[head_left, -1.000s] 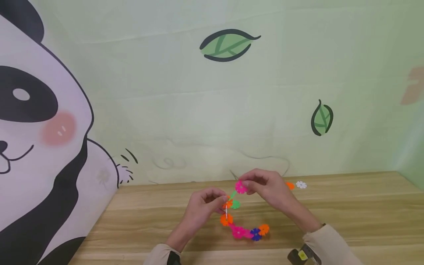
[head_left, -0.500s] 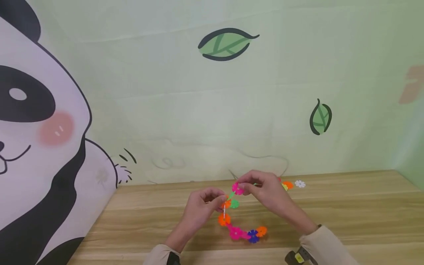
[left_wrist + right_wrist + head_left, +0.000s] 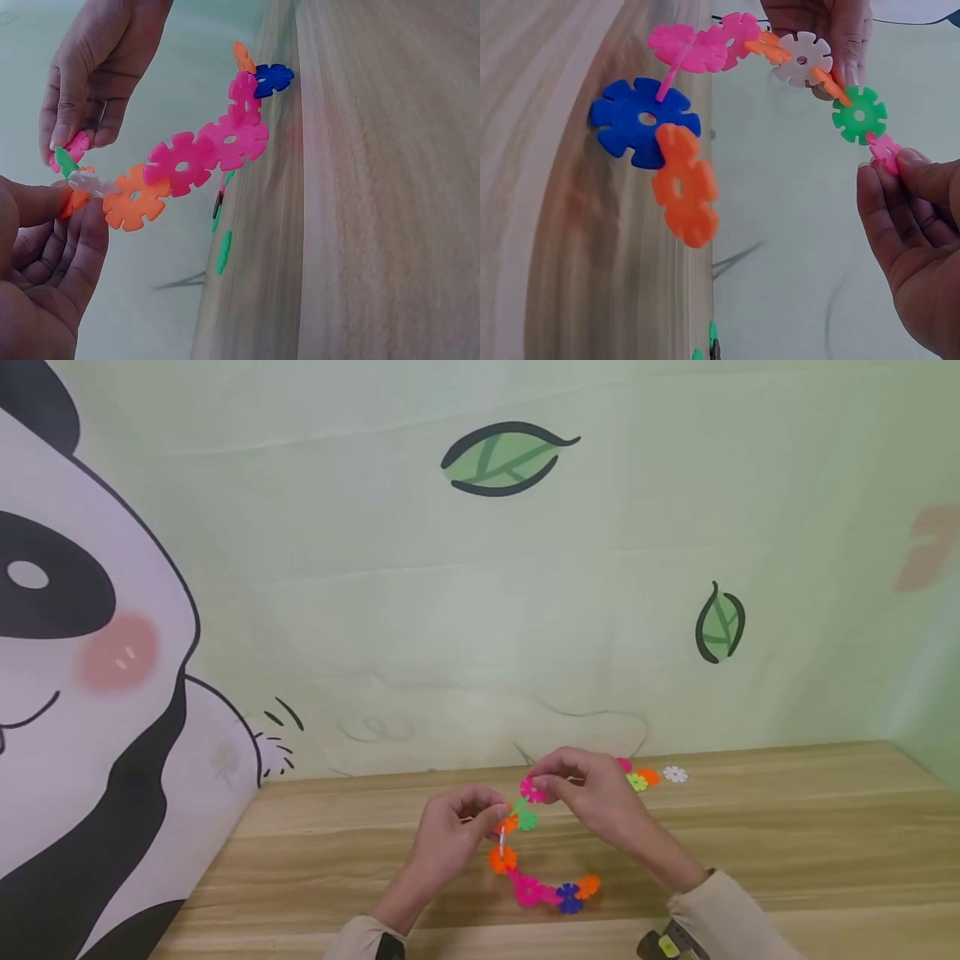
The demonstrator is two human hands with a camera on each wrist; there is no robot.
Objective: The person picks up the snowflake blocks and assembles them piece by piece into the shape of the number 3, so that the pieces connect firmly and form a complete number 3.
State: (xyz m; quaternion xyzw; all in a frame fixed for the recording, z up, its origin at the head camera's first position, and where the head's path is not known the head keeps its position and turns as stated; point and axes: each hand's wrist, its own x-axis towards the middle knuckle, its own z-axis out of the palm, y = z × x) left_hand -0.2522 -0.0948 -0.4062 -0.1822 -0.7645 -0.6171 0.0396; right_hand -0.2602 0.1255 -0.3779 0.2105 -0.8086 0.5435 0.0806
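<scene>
I'm seeing the right hand pinching the pink end disc, which is touching a green disc; the left hand is pinching the neighbouring orange disc. From there the chain is curving down through white, orange and pink pieces to a blue disc and the last orange disc, hanging over the worktop. Farther back, a loose white disc is lying.
</scene>
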